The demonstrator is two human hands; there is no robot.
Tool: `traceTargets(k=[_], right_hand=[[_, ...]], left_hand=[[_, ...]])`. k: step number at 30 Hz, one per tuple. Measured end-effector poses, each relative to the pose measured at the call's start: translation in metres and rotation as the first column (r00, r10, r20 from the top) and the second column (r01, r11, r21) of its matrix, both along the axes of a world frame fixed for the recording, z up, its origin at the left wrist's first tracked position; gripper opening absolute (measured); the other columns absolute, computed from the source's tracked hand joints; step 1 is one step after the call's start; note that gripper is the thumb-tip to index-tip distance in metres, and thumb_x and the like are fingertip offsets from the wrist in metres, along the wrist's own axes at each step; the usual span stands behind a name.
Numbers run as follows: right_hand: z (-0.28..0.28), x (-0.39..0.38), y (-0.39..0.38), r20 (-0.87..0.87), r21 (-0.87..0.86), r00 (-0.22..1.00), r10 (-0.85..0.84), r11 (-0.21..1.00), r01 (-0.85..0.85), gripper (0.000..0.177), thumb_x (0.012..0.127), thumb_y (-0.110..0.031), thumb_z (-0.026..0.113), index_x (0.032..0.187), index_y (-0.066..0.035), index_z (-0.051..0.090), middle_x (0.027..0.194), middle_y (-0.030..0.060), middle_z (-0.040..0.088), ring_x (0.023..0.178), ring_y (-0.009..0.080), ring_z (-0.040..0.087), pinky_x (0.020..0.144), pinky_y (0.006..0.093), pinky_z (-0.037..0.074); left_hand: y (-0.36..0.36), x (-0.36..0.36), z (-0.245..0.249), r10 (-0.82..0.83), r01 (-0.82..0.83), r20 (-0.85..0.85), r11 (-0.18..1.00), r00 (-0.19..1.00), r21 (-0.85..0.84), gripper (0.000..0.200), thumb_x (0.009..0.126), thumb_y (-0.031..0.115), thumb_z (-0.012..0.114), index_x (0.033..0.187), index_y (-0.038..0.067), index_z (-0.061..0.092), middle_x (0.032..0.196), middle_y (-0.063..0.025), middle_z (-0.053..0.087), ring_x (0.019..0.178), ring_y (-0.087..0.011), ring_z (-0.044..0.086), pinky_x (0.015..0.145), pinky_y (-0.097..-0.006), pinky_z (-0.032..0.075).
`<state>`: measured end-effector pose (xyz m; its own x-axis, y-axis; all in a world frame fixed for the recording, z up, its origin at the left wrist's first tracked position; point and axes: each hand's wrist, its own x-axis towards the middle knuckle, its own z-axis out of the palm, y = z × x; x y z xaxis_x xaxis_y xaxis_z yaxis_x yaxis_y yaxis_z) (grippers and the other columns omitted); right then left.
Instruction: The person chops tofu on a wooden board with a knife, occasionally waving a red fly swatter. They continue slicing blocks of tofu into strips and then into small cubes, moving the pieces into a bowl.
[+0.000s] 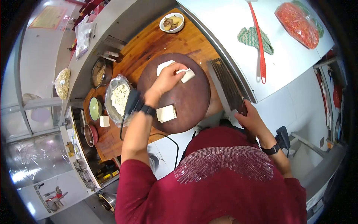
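Observation:
My left hand (169,79) is over the far part of the round brown chopping board (190,100), its fingers closed on a white slice of what looks like tofu (188,75). Another pale slice (164,67) lies just beyond that hand. A small stack of the same white slices (166,113) rests at the board's near left. My right hand (253,118) grips the handle of a cleaver (228,84), whose wide dark blade points away from me, to the right of the board.
A plastic-lined bowl (110,98) of small white cubes stands left of the board, near a green-rimmed bowl (95,108) and a white block (104,121). A bowl of sliced food (172,22) sits at the back. On the white counter lie a red-handled tool (261,56), a cloth (248,37) and a bag of red pieces (298,25).

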<state>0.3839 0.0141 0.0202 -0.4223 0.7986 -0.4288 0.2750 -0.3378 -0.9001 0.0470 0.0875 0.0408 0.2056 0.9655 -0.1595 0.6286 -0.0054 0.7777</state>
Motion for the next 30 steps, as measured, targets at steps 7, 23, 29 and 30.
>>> traceTargets(k=[7, 23, 29, 30], right_hand=[[-0.006, -0.008, 0.024, 0.077, 0.019, 0.991, 0.106, 0.994, -0.108, 0.041, 0.078, -0.017, 0.064, 0.108, 0.003, 0.046, 0.079, 0.0117, 0.055, 0.06, 0.0165, 0.053, 0.053, 0.0299, 0.043], [0.035, -0.083, 0.022, -0.058, -0.006, 0.983, 0.175, 0.984, -0.176, 0.024, 0.08, -0.002, 0.061, 0.097, -0.003, 0.045, 0.062, 0.0009, 0.049, 0.049, 0.0099, 0.049, 0.044, 0.0249, 0.04], [0.031, -0.097, 0.019, -0.142, -0.04, 0.984, 0.111, 0.992, -0.118, 0.033, 0.081, 0.0, 0.06, 0.111, -0.003, 0.045, 0.071, 0.0028, 0.052, 0.049, 0.0092, 0.049, 0.046, 0.0243, 0.042], [0.033, -0.101, 0.021, -0.138, -0.038, 0.983, 0.118, 0.992, -0.124, 0.033, 0.081, 0.0, 0.06, 0.111, -0.003, 0.045, 0.071, 0.0028, 0.052, 0.049, 0.0092, 0.049, 0.046, 0.0243, 0.042]], left_hand=[[-0.095, 0.081, 0.109, 0.173, -0.427, 0.711, 0.883, 0.682, 0.195, 0.008, 0.082, 0.003, 0.063, 0.085, 0.002, 0.055, 0.084, -0.0106, 0.058, 0.072, -0.0204, 0.061, 0.062, -0.0325, 0.052], [-0.137, 0.06, 0.259, -0.849, -0.096, 0.452, 0.444, 0.273, 0.891, 0.007, 0.079, -0.005, 0.062, 0.084, -0.008, 0.059, 0.09, -0.0217, 0.054, 0.077, -0.0417, 0.061, 0.069, -0.0417, 0.056], [-0.107, 0.039, 0.236, -0.894, 0.037, 0.413, 0.413, -0.177, 0.91, 0.007, 0.082, -0.001, 0.061, 0.082, -0.007, 0.06, 0.089, -0.0226, 0.06, 0.071, -0.0305, 0.062, 0.063, -0.0376, 0.055], [-0.117, 0.036, 0.232, -0.782, -0.045, 0.623, 0.622, -0.001, 0.781, 0.008, 0.082, 0.002, 0.061, 0.082, -0.002, 0.053, 0.087, -0.0179, 0.054, 0.071, -0.0323, 0.061, 0.061, -0.0385, 0.055]])
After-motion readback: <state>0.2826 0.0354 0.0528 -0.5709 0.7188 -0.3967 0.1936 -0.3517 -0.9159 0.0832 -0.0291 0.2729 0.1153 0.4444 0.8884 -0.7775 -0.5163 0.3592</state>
